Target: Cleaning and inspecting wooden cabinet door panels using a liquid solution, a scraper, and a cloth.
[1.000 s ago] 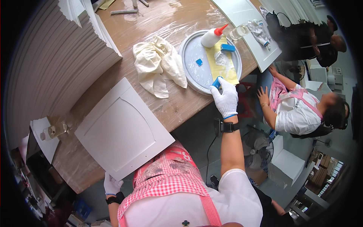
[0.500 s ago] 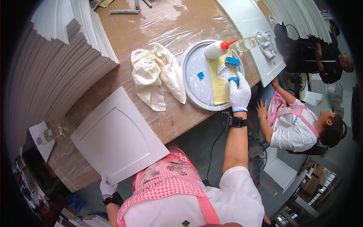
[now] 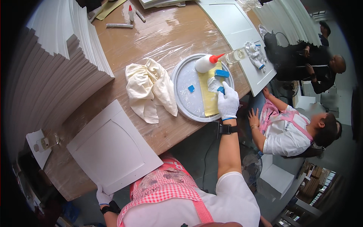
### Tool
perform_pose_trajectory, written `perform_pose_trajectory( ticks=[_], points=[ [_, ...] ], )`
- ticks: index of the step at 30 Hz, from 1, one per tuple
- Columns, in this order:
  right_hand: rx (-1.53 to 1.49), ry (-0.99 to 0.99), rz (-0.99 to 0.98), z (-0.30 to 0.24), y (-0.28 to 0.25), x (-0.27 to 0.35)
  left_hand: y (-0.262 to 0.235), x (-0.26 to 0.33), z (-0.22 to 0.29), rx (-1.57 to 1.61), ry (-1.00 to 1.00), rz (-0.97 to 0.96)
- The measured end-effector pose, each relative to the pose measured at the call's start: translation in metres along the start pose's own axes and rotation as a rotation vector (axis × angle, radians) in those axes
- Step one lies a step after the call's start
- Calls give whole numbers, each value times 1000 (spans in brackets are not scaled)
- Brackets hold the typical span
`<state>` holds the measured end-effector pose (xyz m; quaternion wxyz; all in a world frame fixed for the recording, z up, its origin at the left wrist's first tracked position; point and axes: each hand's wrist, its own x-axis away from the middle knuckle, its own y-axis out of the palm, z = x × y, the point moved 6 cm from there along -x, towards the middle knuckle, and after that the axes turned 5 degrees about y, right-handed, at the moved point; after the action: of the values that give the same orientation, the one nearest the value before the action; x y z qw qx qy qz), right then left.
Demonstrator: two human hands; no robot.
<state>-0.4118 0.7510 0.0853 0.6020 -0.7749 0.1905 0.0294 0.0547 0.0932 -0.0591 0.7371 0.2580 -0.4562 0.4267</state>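
My gloved right hand (image 3: 228, 103) pinches a small blue block (image 3: 221, 89) at the edge of a white paste patch (image 3: 214, 84). The paste lies on a yellow sheet (image 3: 210, 107) on a round grey lid (image 3: 185, 99). Another blue block (image 3: 222, 73), a blue square piece (image 3: 191, 88) and a white squeeze bottle (image 3: 204, 64) with a red nozzle are also on the lid. My gloved left hand (image 3: 104, 196) grips the near corner of a white cabinet door panel (image 3: 113, 147), its fingers partly hidden beneath. The panel overhangs the table edge by my apron.
A crumpled cream cloth (image 3: 149, 90) lies left of the lid. Tall stacks of white panels (image 3: 72, 75) stand at the left. A glass jar (image 3: 235, 56) and gloves (image 3: 255, 56) sit at another white panel (image 3: 230, 28). A seated co-worker (image 3: 289, 126) is close on the right.
The whole view has shifted, so the table's things appear lower and slightly left. My right hand has brought the blue block slightly closer to the paste. My left hand stays on the panel corner.
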Motion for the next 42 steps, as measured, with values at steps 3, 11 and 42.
perform_pose_trajectory(
  ticks=[3, 11, 42],
  points=[
    [86, -13, -64, 7, 17, 12, 1, -21, -10, -1, -62, -113],
    [-938, 342, 85, -8, -33, 45, -40, -80, -10, -51, -315, -118],
    [-1411, -80, -652, -453, -47, 311, 9, 0, 8, -300, -142, -851]
  ],
)
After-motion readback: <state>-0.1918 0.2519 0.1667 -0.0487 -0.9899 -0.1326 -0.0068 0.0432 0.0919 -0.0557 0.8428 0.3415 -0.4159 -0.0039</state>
